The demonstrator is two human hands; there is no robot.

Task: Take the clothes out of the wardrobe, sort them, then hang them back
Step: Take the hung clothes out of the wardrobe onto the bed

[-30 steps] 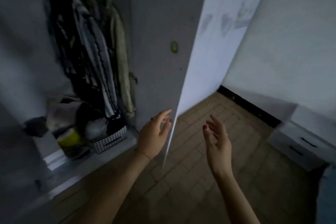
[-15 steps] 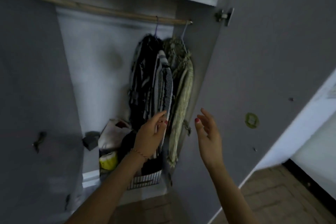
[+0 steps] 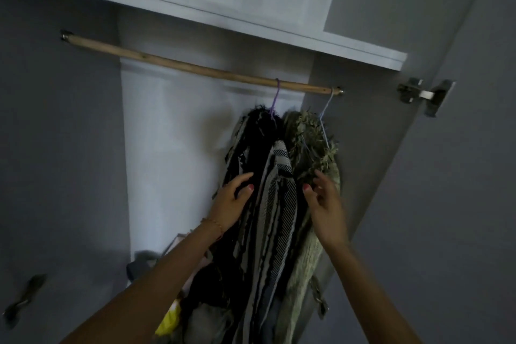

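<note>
Grey wardrobe point(image 3: 69, 176) walls fill most of my view, dim and plain, with a paler back panel point(image 3: 178, 148) running down the middle and the open door point(image 3: 446, 204) standing at my right. Above, a pale shelf point(image 3: 223, 17) slants across the top. Under it a wooden rail point(image 3: 173, 63) runs from the left wall to the right wall, and its left stretch is bare. All the clothes hang bunched at the rail's right end. The black and white striped clothes point(image 3: 268, 232) hang from a purple hanger point(image 3: 275, 100), and just beside them, against the right wall, hangs the green garment point(image 3: 312, 153) on a pale blue hanger point(image 3: 325, 112). Low down, behind my left arm, lies a heap of things with something yellow point(image 3: 169, 321) in it; I cannot tell what they are. A metal hinge point(image 3: 421, 95) sits on the door's inner edge, near the shelf's end.

My left hand point(image 3: 231, 204) is wide, fingers spread and lying against the left side of the striped clothes, thumb toward the front. My right hand point(image 3: 326, 204) is also wide, fingers loosely apart, reaching at the green garment; I cannot tell if it touches. A thin bracelet point(image 3: 213, 223) circles my left wrist.
</note>
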